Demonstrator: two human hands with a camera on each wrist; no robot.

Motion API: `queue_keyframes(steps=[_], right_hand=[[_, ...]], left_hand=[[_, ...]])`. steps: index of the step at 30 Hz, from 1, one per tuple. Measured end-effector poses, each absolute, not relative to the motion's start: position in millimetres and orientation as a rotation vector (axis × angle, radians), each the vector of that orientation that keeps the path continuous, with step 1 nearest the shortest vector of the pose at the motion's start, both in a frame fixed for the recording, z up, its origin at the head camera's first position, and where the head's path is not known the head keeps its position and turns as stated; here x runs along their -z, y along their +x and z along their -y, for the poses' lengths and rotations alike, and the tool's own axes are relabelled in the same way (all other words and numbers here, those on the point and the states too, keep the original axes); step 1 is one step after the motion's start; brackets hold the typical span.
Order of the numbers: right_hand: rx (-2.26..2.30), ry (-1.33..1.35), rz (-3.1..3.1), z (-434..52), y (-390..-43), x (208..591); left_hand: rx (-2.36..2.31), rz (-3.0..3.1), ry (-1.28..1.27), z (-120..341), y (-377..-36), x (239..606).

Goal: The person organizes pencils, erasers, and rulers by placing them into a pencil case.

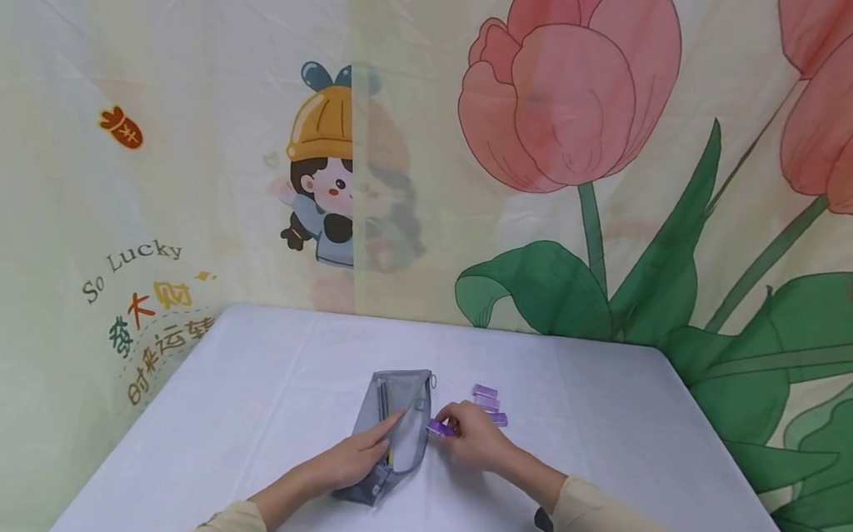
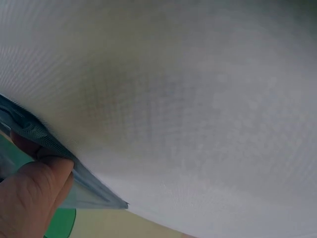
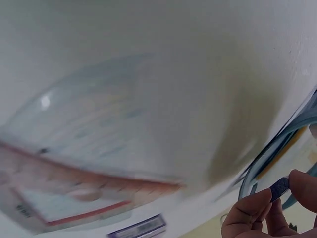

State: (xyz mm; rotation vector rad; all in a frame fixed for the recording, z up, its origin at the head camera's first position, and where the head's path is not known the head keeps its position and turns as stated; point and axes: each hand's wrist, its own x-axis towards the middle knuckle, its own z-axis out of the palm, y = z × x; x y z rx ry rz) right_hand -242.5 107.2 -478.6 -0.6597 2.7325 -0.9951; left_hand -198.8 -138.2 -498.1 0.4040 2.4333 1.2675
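Note:
A grey see-through pencil case (image 1: 364,428) lies on the table with its zip side facing right and several pencils (image 1: 383,400) inside. My left hand (image 1: 354,458) grips its edge, forefinger lying over the opening; in the left wrist view the thumb (image 2: 34,186) presses on the case's rim (image 2: 54,144). At the case's right side, my right hand (image 1: 476,437) pinches a small purple-wrapped eraser (image 1: 439,428) between thumb and fingers. The right wrist view shows this eraser (image 3: 280,189) close to the opening. More purple erasers (image 1: 485,392) lie just beyond the right hand.
A white cloth covers the table (image 1: 275,371). In the right wrist view, a clear protractor-like ruler (image 3: 89,183) with a red edge appears near a purple-and-white eraser (image 3: 138,229). Behind the table hangs a printed curtain (image 1: 422,132) with tulips. A small dark object (image 1: 544,522) shows beside the right sleeve.

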Motion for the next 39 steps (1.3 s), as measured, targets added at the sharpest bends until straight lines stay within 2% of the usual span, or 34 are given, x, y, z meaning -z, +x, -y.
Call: queue_keyframes(steps=[8, 20, 39], right_hand=[[0.935, -0.841, -2.751, -84, -242, 484], [0.806, -0.868, -2.726, -61, -238, 493], [0.903, -0.888, -2.672, -59, -237, 493]], left_hand=[[-1.264, -2.422, 0.403, 139, -199, 497], [-1.266, -2.411, 0.382, 141, -197, 495], [-1.262, -2.416, 0.388, 140, -199, 495]])
